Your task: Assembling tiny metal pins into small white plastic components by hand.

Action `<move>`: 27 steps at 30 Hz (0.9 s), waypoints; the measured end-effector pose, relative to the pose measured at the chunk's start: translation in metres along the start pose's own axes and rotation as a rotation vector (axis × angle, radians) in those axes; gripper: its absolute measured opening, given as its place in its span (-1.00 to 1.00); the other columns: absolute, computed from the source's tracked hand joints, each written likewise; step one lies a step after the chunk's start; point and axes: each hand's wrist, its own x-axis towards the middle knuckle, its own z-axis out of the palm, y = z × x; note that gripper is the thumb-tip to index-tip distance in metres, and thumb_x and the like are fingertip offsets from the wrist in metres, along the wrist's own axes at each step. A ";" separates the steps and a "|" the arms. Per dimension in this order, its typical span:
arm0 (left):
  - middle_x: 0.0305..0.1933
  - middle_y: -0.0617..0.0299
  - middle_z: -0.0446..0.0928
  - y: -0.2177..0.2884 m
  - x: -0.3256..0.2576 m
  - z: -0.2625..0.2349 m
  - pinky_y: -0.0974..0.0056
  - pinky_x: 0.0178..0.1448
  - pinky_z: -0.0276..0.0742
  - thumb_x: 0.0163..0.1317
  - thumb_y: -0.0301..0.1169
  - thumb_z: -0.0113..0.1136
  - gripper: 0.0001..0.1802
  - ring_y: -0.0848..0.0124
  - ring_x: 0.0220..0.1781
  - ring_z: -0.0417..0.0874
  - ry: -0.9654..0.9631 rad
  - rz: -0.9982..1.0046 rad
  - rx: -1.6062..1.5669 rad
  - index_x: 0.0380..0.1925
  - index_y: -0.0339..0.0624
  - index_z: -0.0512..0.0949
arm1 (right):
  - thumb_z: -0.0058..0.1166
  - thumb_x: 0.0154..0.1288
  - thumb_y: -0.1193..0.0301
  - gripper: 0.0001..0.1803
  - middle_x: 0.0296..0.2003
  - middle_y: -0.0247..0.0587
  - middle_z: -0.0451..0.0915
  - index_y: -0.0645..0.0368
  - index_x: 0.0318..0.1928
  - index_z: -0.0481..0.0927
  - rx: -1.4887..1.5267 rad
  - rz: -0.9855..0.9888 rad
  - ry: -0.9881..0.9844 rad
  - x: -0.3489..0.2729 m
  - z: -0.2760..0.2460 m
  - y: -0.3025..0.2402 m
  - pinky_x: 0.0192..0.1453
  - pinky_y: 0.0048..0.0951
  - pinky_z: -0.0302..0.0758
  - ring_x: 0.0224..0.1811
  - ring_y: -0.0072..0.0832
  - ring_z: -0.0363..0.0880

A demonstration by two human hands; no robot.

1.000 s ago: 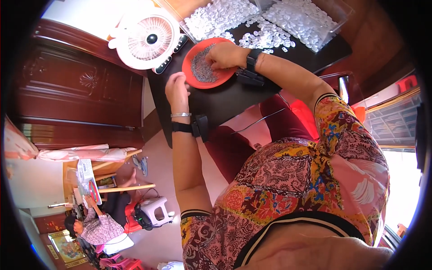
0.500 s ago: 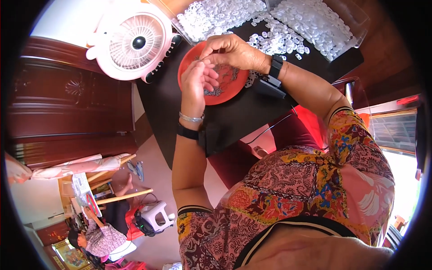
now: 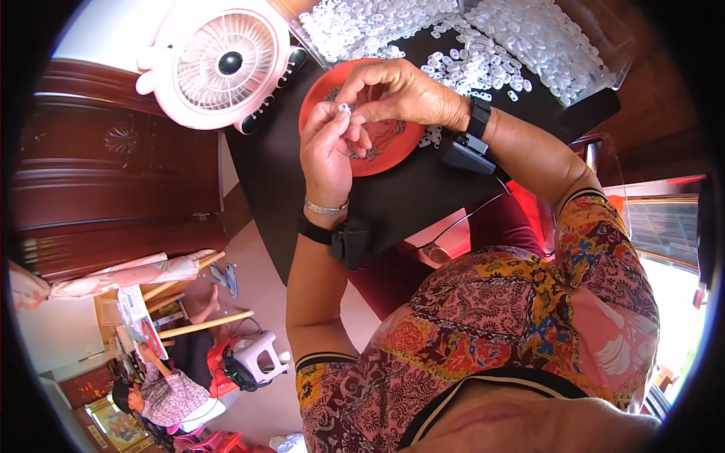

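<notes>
Above an orange-red plate (image 3: 375, 166), my left hand (image 3: 326, 155) pinches a small white plastic piece (image 3: 345, 109) between thumb and fingertips. My right hand (image 3: 404, 94) meets it from the right, with thumb and forefinger closed right beside the white piece. Whether those fingers grip a tiny part of their own is too small to make out. Many thin grey metal bits (image 3: 391, 142) lie in the plate, partly covered by my hands. Loose white two-holed plastic pieces (image 3: 477, 69) are heaped on the dark table to the right of the plate.
Two clear trays full of white pieces (image 3: 377, 26) (image 3: 540, 45) stand along the far side. A pink fan (image 3: 230, 64) is at the far left of the dark table (image 3: 393, 204). Another person (image 3: 170, 396) sits at the lower left, near a white-and-grey stool (image 3: 257, 359).
The white piece now shows between my left fingertips, where none was visible before. My left hand has turned slightly, and my right wrist has shifted a little to the right.
</notes>
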 end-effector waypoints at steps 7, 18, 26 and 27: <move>-0.55 0.29 0.43 -0.002 0.001 -0.001 0.47 -0.48 0.34 0.28 -0.42 0.03 -0.89 0.51 -0.55 0.47 0.074 0.120 0.129 -0.40 -0.20 0.41 | 0.26 0.12 0.58 -0.77 -0.26 -0.32 0.61 0.19 -0.17 0.62 -0.121 0.001 0.004 -0.001 0.006 0.010 -0.03 -0.50 0.49 -0.16 -0.55 0.57; -0.54 0.29 0.41 0.001 0.006 -0.009 0.49 -0.49 0.31 0.29 -0.40 -0.05 -0.84 0.52 -0.55 0.45 0.025 0.068 0.378 -0.45 -0.20 0.41 | 0.16 0.25 0.48 -0.90 -0.35 -0.31 0.62 0.25 -0.25 0.60 -0.172 0.082 -0.005 0.002 0.002 0.010 -0.12 -0.49 0.48 -0.26 -0.56 0.56; -0.57 0.30 0.42 0.002 0.007 -0.011 0.50 -0.50 0.30 0.34 -0.26 -0.05 -0.75 0.53 -0.58 0.45 0.001 0.011 0.433 -0.41 -0.19 0.45 | 0.16 0.18 0.48 -0.90 -0.43 -0.20 0.56 0.19 -0.32 0.53 -0.498 -0.070 -0.005 0.004 0.001 0.010 -0.28 -0.40 0.51 -0.34 -0.31 0.60; -0.57 0.30 0.42 0.003 0.008 -0.012 0.50 -0.50 0.30 0.34 -0.26 -0.05 -0.75 0.53 -0.58 0.45 -0.002 0.009 0.433 -0.41 -0.19 0.45 | 0.17 0.18 0.48 -0.91 -0.43 -0.21 0.56 0.18 -0.32 0.53 -0.535 -0.157 -0.001 0.004 0.001 0.011 -0.27 -0.39 0.51 -0.34 -0.30 0.59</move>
